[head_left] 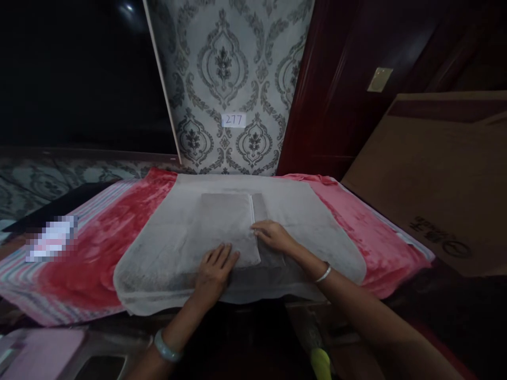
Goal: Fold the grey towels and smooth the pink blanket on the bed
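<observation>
A flat grey rectangular pouch (227,224) lies on a large pale grey mat (150,264). A whitish, zipper-like strip runs along its right edge. My left hand (214,272) rests palm down on the pouch's near edge, fingers stretched and slightly spread. At the right edge, my right hand (275,236) has thumb and fingers closed together at the whitish strip; the exact bit between the fingertips is too small to see. Another grey layer shows beneath the pouch, just right of the strip.
Under the mat spreads a red and pink blanket (95,248) with striped borders. A large cardboard box (439,179) stands at the right. A dark television screen (79,79) is at the left. A numbered paper label (233,120) is on the patterned wall behind.
</observation>
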The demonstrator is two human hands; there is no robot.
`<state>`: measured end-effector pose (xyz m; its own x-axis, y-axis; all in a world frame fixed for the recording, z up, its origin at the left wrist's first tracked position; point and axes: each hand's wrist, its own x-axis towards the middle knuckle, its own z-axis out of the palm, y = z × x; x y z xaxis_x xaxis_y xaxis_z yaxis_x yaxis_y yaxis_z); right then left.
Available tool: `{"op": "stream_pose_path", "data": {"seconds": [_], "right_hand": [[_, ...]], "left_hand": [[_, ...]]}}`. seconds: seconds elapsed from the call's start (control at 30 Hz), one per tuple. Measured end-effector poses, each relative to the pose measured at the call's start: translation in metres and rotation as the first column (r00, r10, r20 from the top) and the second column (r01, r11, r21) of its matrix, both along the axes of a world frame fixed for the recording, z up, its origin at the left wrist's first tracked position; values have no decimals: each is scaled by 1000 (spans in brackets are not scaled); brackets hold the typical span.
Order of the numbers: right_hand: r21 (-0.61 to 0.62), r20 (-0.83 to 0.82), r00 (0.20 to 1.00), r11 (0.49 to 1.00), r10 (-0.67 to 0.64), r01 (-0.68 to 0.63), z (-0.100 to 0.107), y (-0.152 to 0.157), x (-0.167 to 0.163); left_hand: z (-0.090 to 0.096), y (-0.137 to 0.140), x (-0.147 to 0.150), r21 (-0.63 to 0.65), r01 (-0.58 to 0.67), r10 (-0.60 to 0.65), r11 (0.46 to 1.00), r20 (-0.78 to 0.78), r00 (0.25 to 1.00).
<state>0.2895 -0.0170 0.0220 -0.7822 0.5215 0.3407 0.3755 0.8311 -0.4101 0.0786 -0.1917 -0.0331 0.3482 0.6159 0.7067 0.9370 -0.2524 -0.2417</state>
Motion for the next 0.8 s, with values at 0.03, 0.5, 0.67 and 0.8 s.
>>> {"op": "stream_pose_path", "data": {"seconds": [0.03,0.5,0.67,0.8], "right_hand": [[2,9,998,998,-69,69,3,16,-5],[15,355,855,916,-379,400,20,138,-89],[-6,413,846,928,-337,373,24,157,-95],[-37,444,850,942,-283,333,27,170,-96]], "left_hand": [[-2,0,0,14,-3,3,1000,7,1000],[-32,6,5,90,-50,34,995,177,984],[-29,0,2,-2,-46,46,999,158,986],[-29,-1,1,-18,-53,55,998,149,987]]}}
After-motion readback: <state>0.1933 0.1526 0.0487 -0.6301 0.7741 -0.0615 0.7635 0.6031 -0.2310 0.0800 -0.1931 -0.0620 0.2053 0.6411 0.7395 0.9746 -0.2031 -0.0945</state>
